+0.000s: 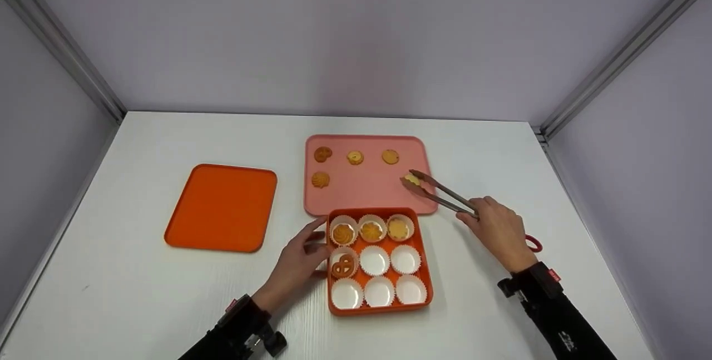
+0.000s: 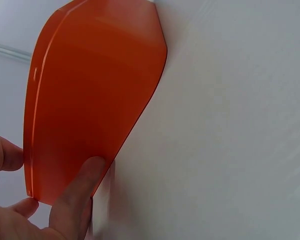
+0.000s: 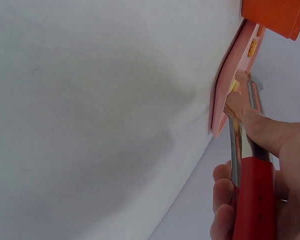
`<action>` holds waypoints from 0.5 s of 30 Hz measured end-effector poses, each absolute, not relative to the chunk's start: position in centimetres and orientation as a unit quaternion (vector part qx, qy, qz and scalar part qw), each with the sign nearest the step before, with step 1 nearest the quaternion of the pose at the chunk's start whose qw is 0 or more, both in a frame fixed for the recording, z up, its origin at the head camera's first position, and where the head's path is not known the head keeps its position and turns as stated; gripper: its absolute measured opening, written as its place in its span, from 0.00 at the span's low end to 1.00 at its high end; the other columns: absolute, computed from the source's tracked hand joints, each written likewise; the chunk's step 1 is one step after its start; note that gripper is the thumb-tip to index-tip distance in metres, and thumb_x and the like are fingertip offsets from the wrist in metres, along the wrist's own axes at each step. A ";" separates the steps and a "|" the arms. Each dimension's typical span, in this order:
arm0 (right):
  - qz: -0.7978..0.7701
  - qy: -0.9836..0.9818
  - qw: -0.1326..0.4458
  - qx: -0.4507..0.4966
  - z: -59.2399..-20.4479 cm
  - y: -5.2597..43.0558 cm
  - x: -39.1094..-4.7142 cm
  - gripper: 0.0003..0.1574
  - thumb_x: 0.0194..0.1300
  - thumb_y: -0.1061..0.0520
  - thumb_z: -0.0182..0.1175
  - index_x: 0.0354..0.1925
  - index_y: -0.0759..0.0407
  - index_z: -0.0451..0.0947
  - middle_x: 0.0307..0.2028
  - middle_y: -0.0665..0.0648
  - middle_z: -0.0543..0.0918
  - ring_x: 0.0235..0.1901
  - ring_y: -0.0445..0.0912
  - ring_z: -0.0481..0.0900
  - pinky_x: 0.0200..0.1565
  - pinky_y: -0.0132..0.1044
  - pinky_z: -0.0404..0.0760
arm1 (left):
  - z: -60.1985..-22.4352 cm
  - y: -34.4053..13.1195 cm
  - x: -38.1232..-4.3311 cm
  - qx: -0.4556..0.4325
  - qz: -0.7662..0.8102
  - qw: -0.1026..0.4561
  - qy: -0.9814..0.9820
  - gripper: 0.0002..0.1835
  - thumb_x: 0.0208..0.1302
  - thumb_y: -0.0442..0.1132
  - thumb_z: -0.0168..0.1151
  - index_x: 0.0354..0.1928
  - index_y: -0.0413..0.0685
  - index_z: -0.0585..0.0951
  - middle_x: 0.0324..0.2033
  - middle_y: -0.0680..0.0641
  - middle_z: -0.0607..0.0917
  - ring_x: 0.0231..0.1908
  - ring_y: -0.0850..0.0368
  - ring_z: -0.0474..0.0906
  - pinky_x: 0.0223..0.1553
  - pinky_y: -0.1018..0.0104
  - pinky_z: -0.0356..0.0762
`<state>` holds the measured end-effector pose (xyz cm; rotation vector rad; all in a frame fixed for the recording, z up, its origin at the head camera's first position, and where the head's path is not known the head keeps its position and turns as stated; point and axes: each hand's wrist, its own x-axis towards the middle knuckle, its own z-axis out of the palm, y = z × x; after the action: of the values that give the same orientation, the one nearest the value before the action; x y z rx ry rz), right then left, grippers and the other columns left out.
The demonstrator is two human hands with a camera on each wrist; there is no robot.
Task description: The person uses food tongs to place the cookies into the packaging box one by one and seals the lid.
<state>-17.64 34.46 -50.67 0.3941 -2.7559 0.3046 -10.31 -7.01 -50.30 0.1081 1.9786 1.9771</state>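
The right hand [image 1: 500, 232] reaches forward and to the left, above the surface [image 1: 128, 193], in its right half. Its fingers are curled round a pair of tongs [image 1: 451, 193], and the thumb lies along one metal arm. The tongs have steel arms, brownish flat tips and a red handle. Between the tips is a pale yellow cookie [image 1: 412, 179], over the pink tray [image 1: 367, 193], near its right edge. It cannot be told if this cookie touches the tray.

The left hand [image 1: 297, 265] comes from the front edge of the surface. Its fingers are spread apart and touch the left side of an orange box [image 1: 379, 310]; the thumb presses flat on the smooth, glossy outer wall.

The box is rectangular with rounded corners, and holds nine white pleated paper cups [image 1: 410, 290]. Three cookies [image 1: 371, 231] fill the back row of cups, and a brown pretzel-shaped cookie [image 1: 343, 265] lies in the left cup of the middle row. Four more cookies [image 1: 355, 157] lie toward the back and left edges of the pink tray. A flat orange tray [image 1: 222, 207] rests nearer the surface's left edge.
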 end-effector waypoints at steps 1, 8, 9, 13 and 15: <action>0.111 -0.969 0.170 0.138 -50.7 34.5 -17.7 0.23 0.53 0.48 0.73 0.40 0.63 0.83 0.24 0.53 0.76 0.20 0.48 0.75 0.18 0.46 0.76 | -50.6 -7.0 -10.4 0.036 0.697 0.171 0.695 0.33 0.69 0.31 0.54 0.74 0.46 0.57 0.62 0.30 0.66 0.51 0.42 0.73 0.41 0.43 0.82; 0.133 -0.968 0.166 0.133 -50.8 34.5 -18.0 0.23 0.51 0.50 0.75 0.42 0.63 0.83 0.27 0.55 0.79 0.23 0.48 0.77 0.20 0.47 0.77 | -53.7 -6.7 -11.1 0.022 0.700 0.159 0.696 0.33 0.69 0.34 0.55 0.74 0.54 0.59 0.62 0.34 0.66 0.54 0.38 0.71 0.38 0.48 0.84; 0.133 -0.968 0.166 0.133 -50.8 34.5 -18.0 0.24 0.51 0.50 0.75 0.42 0.63 0.83 0.27 0.56 0.79 0.23 0.48 0.77 0.21 0.48 0.77 | -53.8 -6.7 -11.0 0.024 0.700 0.154 0.697 0.33 0.69 0.34 0.55 0.74 0.54 0.59 0.62 0.34 0.66 0.55 0.38 0.71 0.37 0.49 0.84; 0.137 -0.968 0.164 0.135 -50.9 34.6 -18.1 0.24 0.52 0.49 0.74 0.43 0.62 0.83 0.28 0.55 0.79 0.23 0.48 0.78 0.21 0.48 0.77 | -53.8 -6.7 -11.0 0.023 0.702 0.149 0.696 0.32 0.69 0.34 0.55 0.73 0.57 0.61 0.61 0.36 0.68 0.55 0.38 0.72 0.36 0.52 0.84; 0.138 -0.967 0.163 0.137 -51.0 34.5 -18.1 0.24 0.52 0.48 0.74 0.43 0.62 0.83 0.27 0.55 0.79 0.23 0.48 0.78 0.21 0.48 0.77 | -53.8 -6.7 -10.9 0.023 0.701 0.147 0.698 0.32 0.69 0.34 0.55 0.73 0.58 0.62 0.61 0.36 0.68 0.54 0.39 0.72 0.36 0.52 0.84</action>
<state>-18.07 34.51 -50.96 0.3901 -2.7601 0.3926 -10.93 -6.66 -53.85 0.0669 2.0071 2.0168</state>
